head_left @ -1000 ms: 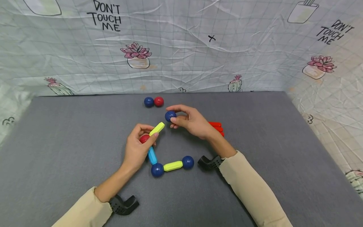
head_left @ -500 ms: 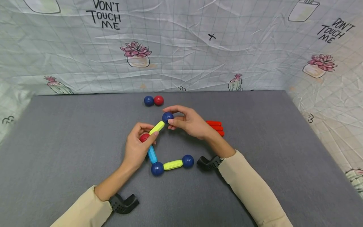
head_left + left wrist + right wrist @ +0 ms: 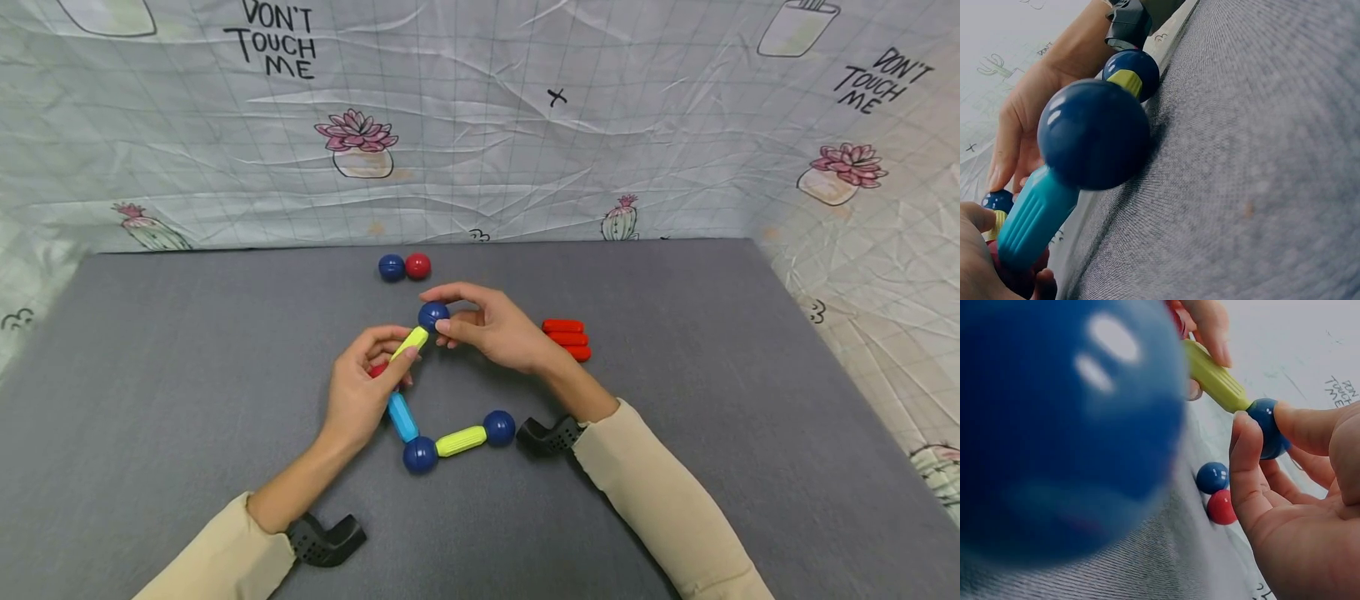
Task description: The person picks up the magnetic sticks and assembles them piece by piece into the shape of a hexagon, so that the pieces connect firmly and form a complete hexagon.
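Note:
My left hand (image 3: pixel 360 387) pinches a yellow-green ribbed stick (image 3: pixel 410 342), and its fingers partly cover a red ball (image 3: pixel 377 369) at the stick's lower end. Between the thumb and fingers of my right hand (image 3: pixel 491 329) is a dark blue ball (image 3: pixel 1264 419), touching the stick's upper tip. From the red ball a light blue stick (image 3: pixel 402 416) runs down to another blue ball (image 3: pixel 420 455). A second yellow-green stick (image 3: pixel 461 441) joins that ball to a blue end ball (image 3: pixel 499 427), seen large and blurred in the right wrist view.
A loose blue ball (image 3: pixel 392 267) and a red ball (image 3: pixel 417 266) sit side by side at the back of the grey table (image 3: pixel 187 358). Three red sticks (image 3: pixel 566 339) lie beyond my right wrist. A printed cloth (image 3: pixel 480 150) hangs behind the table.
My right hand has moved left and slightly down, bringing its blue ball from apart to touching the yellow-green stick's tip. My left hand keeps its hold and hides more of the red ball.

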Demonstrator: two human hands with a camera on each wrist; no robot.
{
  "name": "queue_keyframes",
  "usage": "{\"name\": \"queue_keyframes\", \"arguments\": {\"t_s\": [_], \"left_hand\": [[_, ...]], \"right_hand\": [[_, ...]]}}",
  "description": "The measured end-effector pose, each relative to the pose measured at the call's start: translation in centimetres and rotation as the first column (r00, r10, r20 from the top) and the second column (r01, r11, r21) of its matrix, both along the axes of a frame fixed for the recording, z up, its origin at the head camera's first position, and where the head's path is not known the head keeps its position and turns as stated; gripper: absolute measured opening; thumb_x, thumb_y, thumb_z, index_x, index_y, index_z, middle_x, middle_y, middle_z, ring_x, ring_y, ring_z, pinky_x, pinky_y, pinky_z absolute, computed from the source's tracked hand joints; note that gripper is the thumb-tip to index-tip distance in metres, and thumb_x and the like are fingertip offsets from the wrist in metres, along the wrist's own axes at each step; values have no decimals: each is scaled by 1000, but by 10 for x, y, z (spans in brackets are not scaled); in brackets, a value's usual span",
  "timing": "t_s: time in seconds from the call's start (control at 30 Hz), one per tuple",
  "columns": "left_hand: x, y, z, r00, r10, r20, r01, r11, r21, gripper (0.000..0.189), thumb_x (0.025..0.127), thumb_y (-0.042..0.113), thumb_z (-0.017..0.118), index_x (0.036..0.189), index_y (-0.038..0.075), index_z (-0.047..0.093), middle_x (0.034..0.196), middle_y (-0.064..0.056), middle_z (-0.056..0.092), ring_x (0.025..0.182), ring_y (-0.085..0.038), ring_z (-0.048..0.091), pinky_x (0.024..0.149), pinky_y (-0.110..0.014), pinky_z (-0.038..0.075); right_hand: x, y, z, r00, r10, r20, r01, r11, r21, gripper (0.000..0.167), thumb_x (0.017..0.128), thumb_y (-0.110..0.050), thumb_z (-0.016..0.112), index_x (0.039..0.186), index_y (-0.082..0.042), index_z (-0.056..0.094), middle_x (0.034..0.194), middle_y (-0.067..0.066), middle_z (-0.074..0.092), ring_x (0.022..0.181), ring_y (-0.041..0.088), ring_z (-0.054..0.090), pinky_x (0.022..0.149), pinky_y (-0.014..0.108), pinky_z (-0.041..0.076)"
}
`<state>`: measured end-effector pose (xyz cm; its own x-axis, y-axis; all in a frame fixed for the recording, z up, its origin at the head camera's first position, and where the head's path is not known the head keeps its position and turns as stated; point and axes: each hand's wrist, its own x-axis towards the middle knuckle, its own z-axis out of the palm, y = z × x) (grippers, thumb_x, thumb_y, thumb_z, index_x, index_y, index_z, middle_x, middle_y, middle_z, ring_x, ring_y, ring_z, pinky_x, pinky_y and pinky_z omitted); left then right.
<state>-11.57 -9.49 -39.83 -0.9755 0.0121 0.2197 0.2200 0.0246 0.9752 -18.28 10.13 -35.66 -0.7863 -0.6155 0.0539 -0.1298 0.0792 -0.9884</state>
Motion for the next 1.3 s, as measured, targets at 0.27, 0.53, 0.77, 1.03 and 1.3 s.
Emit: {"name": "queue_keyframes", "arguments": {"t_s": [0.27,0.53,0.77,1.03,1.3], "left_hand": [[-1,0,0,1000,-6,-18,7,999,33,23,92,6,64,111,-4,57,86,-19,64,59,-18,61,51,-23,47],[-1,0,3,999,-27,-32,30,993,113,30,93,2,61,121,-4,51,88,-24,63,59,-21,63,57,-26,51],[-1,-3,1,996,-47,-75,53,995,84,40,92,2,62,131,3,54,94,-29,62,62,-24,64,58,-27,52],[0,-4,1,997,-34,-69,38,998,50,39,92,4,63,131,6,56,95,-26,65,60,-24,63,57,-27,52],[-1,-1,-1,996,-43,-77,47,997,55,43,91,-1,63,132,3,54,95,-26,65,59,-25,62,56,-26,51]], "right_hand": [[3,-1,3,999,25,-30,-23,999,43,39,97,-7,56,136,-9,52,113,14,62,96,36,61,82,49,51],[4,-1,5,994,92,-56,-91,996,23,41,98,-10,55,139,-12,51,113,10,65,99,37,61,85,51,49],[6,-2,8,993,97,-62,-96,995,31,41,98,-9,55,139,-10,50,129,5,57,103,33,61,87,47,50],[7,21,22,986,5,-164,13,994,113,35,99,-12,55,134,-9,54,128,8,57,98,31,63,83,48,51],[3,80,24,968,-142,-206,178,970,165,35,98,-14,56,132,-7,55,125,8,59,101,29,63,83,46,50]]}}
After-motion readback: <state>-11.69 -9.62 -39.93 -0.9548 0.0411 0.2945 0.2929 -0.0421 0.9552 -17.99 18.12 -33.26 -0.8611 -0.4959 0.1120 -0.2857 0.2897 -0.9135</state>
